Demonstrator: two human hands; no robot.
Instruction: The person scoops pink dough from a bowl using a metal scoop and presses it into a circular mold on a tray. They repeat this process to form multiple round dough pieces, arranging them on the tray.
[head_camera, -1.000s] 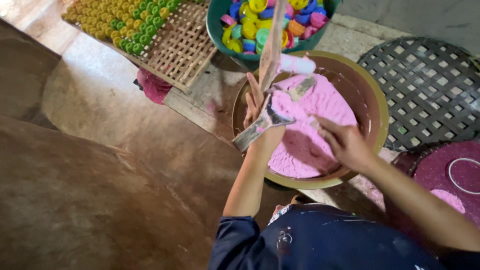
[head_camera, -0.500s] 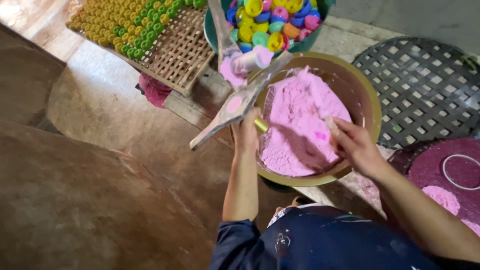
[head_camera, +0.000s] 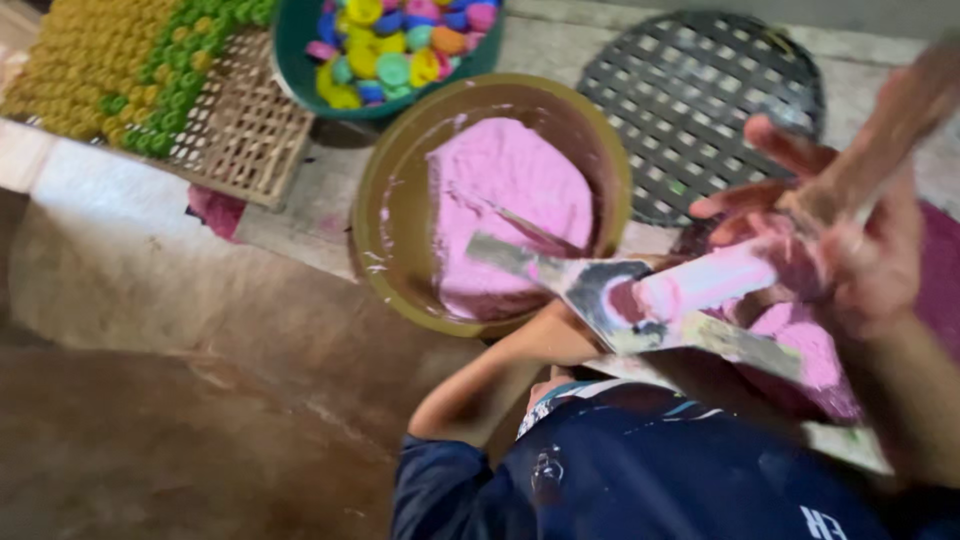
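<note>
The right hand (head_camera: 850, 250) has come up at 3 o'clock, its fingers (head_camera: 770, 135) grasping a flat metal scraper blade (head_camera: 640, 305) now loaded with pink paste. The left hand (head_camera: 560, 335) is under the blade; its fingers I cannot tell. The round brown bowl of pink paste (head_camera: 400, 200) stays at 12 o'clock.

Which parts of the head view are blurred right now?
Head view: the right hand and the smeared blade are streaked with motion blur; the bowl of pink paste and the woven tray are softer than sharp, evenly lit, without glare.
</note>
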